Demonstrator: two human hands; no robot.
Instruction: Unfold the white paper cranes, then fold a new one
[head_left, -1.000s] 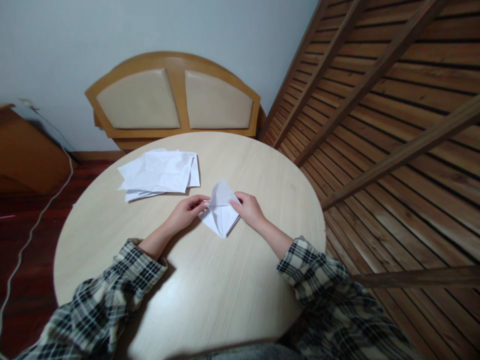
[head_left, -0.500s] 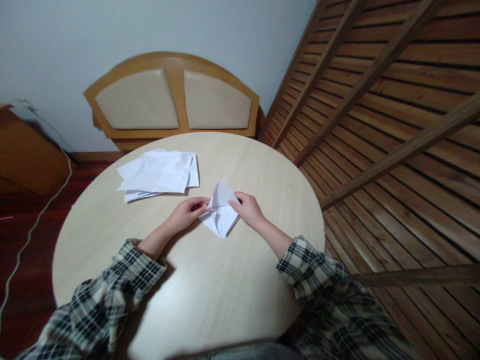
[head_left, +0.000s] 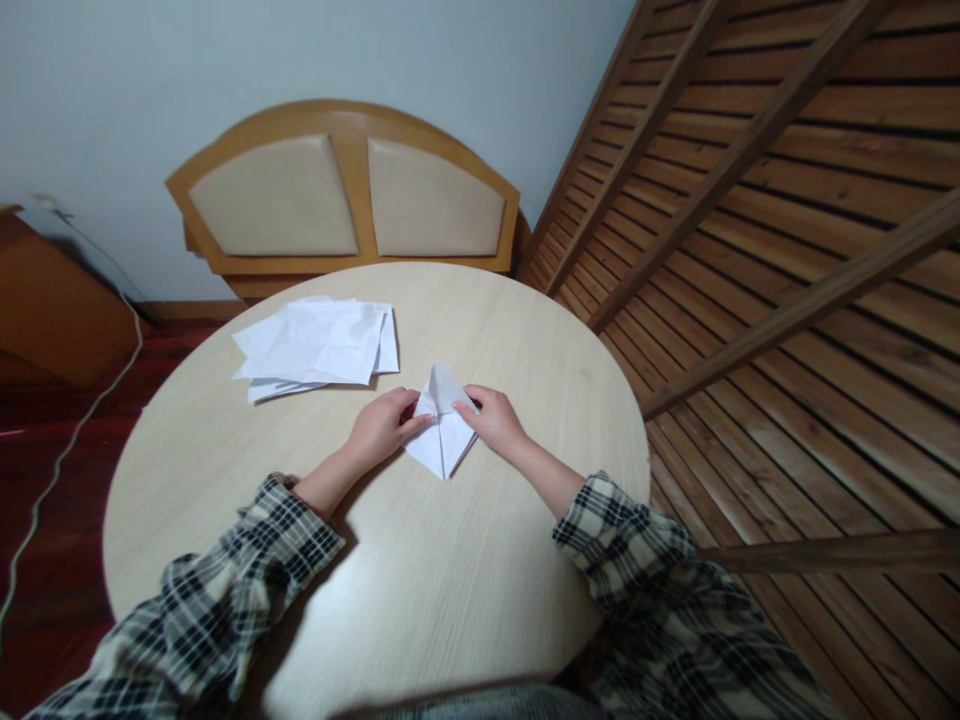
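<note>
Folded white paper diamond [head_left: 444, 442] at centre of round pale wooden table [head_left: 450, 600]. Left hand [head_left: 384, 428] and right hand [head_left: 495, 422] pinch its side flaps (fingers curled). Risk: uneven pressure may skew the crease.

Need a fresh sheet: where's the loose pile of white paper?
Head view: paper pile lies far left on the round pale table, beyond the left hand.

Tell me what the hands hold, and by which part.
The folded white paper, lying on the table: left hand holds its left side, right hand its right side.
</note>
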